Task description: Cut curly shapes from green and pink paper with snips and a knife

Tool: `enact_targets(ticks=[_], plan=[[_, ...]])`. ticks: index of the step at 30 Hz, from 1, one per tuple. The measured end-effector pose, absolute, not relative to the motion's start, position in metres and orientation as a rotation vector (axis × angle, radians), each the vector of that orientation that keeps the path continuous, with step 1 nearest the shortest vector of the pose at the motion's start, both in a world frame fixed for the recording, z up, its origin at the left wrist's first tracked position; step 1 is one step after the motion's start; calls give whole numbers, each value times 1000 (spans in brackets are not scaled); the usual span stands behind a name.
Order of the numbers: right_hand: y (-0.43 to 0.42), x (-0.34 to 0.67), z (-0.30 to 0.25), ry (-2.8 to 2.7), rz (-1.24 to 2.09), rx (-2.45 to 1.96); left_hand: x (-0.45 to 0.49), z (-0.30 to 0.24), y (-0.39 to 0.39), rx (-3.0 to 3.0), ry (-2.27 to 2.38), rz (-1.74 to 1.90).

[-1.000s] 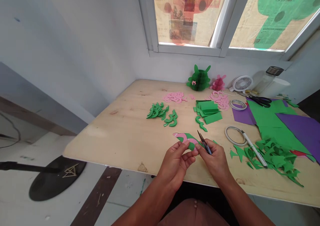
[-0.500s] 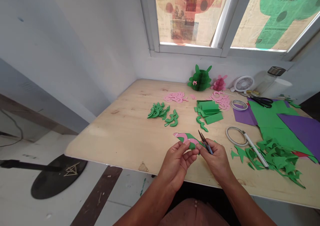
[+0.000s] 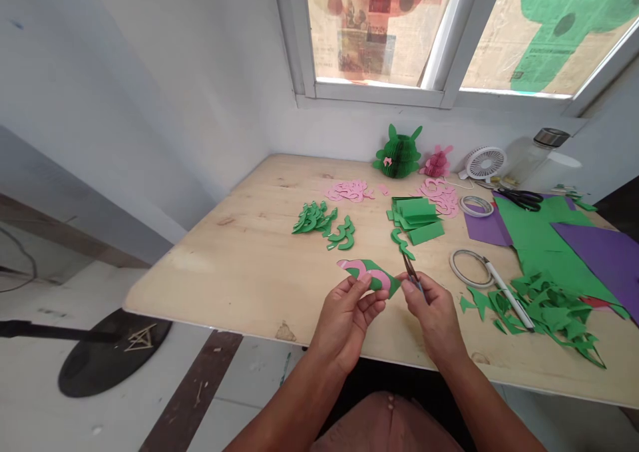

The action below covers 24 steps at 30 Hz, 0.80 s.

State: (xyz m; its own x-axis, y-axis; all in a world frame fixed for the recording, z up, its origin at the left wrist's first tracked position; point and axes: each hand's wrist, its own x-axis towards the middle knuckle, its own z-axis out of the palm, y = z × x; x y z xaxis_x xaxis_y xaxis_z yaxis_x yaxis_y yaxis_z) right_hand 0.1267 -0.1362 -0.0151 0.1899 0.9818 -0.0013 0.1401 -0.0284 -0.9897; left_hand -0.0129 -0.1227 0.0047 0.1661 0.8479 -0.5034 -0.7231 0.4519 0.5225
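Note:
My left hand (image 3: 344, 319) pinches a green paper piece with a pink curved template (image 3: 370, 274) on it, held just above the wooden table (image 3: 239, 265). My right hand (image 3: 434, 315) is closed on small dark scissors (image 3: 412, 273), whose blades point up and away, right beside the paper's right edge. Both hands hover over the table's near edge.
On the table lie green cut shapes (image 3: 324, 226), pink cut shapes (image 3: 348, 191), a stack of green rectangles (image 3: 417, 218), green scraps (image 3: 546, 312), tape rolls (image 3: 468, 267), a white pen (image 3: 502, 292), green and purple sheets (image 3: 564, 239), black scissors (image 3: 522, 199), a small fan (image 3: 484, 164) and paper cactus models (image 3: 398, 156).
Both hands have lifted slightly with the paper and scissors. The paper piece now shows flatter, and the scissor blades sit closer to its right edge.

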Motion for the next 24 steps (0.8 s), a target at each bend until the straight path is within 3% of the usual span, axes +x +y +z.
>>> enact_targets(ticks=[5,24], plan=[[-154,132,-25,-1119,1060,-1268,-15,7,-117,162,872,1160],[-157,114,-35,-1114,1205,-1390,-16,11,-114,125,852,1198]])
